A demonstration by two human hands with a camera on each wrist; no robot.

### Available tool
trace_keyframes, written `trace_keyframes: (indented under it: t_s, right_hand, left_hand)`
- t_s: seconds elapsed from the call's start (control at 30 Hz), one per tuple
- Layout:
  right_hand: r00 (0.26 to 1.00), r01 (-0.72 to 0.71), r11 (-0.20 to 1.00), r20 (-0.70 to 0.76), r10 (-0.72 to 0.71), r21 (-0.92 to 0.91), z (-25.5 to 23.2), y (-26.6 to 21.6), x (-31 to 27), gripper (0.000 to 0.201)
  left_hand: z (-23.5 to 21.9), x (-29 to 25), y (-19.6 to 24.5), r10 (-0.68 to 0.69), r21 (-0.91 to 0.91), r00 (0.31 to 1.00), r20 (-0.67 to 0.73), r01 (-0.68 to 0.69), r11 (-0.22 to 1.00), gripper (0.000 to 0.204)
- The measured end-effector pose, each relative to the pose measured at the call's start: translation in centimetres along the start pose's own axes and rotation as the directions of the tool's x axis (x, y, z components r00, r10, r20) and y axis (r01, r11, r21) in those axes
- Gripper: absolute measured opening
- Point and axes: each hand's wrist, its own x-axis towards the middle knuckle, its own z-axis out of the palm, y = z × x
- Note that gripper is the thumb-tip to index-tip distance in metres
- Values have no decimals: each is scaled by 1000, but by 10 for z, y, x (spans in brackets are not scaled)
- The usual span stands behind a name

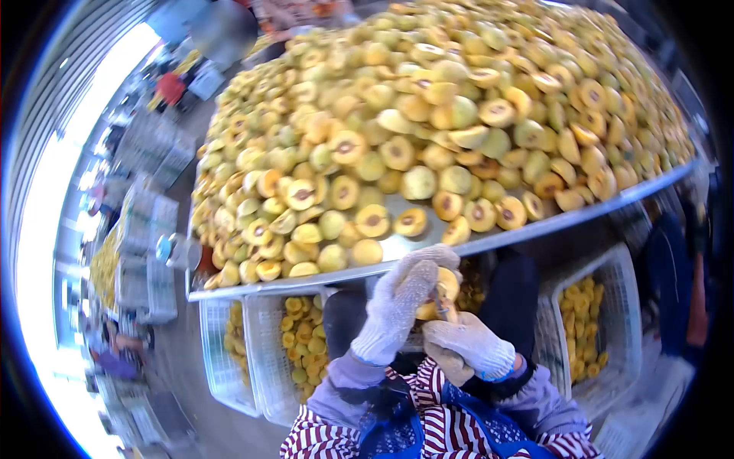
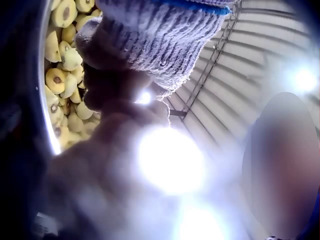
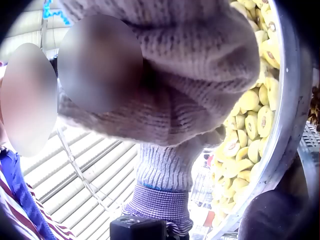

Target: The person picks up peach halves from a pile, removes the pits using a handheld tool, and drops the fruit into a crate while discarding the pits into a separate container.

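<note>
In the head view both hands wear knitted white gloves and meet just in front of the table's near edge. My left hand (image 1: 397, 306) holds a yellow peach half (image 1: 448, 283) in its fingers. Close to it, my right hand (image 1: 470, 344) grips a small metal pitting tool (image 1: 442, 304), its tip at the peach. A piece of yellow fruit (image 1: 426, 310) shows below, between the hands. Both wrist views are mostly filled by gloves, and the fruit being worked is hidden there.
A metal-edged table (image 1: 535, 226) bears a large heap of halved peaches (image 1: 397, 153), many with pits showing. Below it stand white plastic crates (image 1: 264, 367) on the left and another crate (image 1: 623, 321) on the right, all holding fruit. A clear bottle (image 1: 183, 252) is at the table's left corner.
</note>
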Motion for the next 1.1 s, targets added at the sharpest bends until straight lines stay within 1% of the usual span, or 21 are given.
trace_keyframes:
  t_s: [0.13,0.23,0.3,0.37,0.43,0.5,0.53,0.57,0.63,0.7,0.73,0.77,0.8,0.83,0.87,0.9,0.93,1.0,1.03,1.07,1.1]
  right_hand:
    - [993,20,985,-114,-40,-174,13,0,6,13]
    - [962,177,977,-190,-197,-117,2,13,20,16]
    - [966,87,988,-232,-114,-124,-1,11,18,17]
    - [953,165,956,-210,-218,-243,-15,26,24,17]
    - [948,185,949,-209,-241,-256,-15,34,27,19]
    - [949,173,950,-214,-232,-261,-12,40,25,20]
    - [953,158,953,-211,-216,-260,-8,41,24,20]
    - [958,146,954,-201,-202,-261,-4,42,26,20]
    - [972,122,967,-170,-162,-223,0,44,30,22]
    - [981,47,972,-174,-88,-229,17,43,37,27]
    - [987,34,962,-141,-74,-273,24,43,37,28]
    - [991,21,949,-118,-61,-314,31,42,37,29]
    - [988,14,924,-135,-71,-383,41,41,35,27]
    - [997,-52,908,-71,25,-415,38,38,36,25]
    - [993,-118,887,-24,120,-446,26,33,36,38]
    - [977,-186,860,2,213,-475,23,27,32,57]
    - [972,173,833,-48,-232,-526,32,54,42,26]
    - [976,96,869,-124,-178,-485,30,54,35,25]
    - [974,-17,905,-213,-81,-425,46,48,27,25]
    - [961,-65,915,-271,-50,-398,61,43,20,22]
    - [963,-84,924,-269,-21,-374,55,44,20,22]
  left_hand:
    - [-28,-4,-36,-8,-392,982,-190,-68,918,51]
    - [-60,-32,-45,-50,-364,936,-348,-86,927,49]
    - [-102,-57,-51,-18,-228,907,-420,-86,970,45]
    - [-155,-88,-48,93,-159,783,-615,-238,958,34]
    - [-211,-125,-26,240,88,458,-856,-329,940,44]
    - [-263,-161,-1,462,461,23,-887,109,880,63]
    - [-306,-187,-13,625,506,-102,-774,495,706,65]
    - [-338,-207,-22,785,387,-143,-603,808,445,67]
    - [-331,-212,4,544,323,-153,-825,662,676,69]
    - [-349,-187,11,591,274,130,-796,948,160,59]
    - [-358,-174,14,596,243,268,-757,962,-124,54]
    - [-352,-153,31,640,431,133,-757,838,336,53]
    - [-345,-131,48,670,589,-5,-742,471,656,53]
    - [-361,-99,54,739,653,-56,-671,427,626,48]
    - [-338,-86,88,658,624,27,-752,350,699,41]
    - [-330,-60,108,779,705,-70,-623,381,598,35]
    - [-324,-45,127,740,734,108,-664,283,617,47]
    - [-329,21,146,939,859,-90,-332,383,341,27]
    - [-300,22,172,879,840,93,-467,355,409,29]
    - [-284,31,189,883,868,171,-436,340,363,32]
    - [-277,51,199,924,880,141,-356,382,281,30]
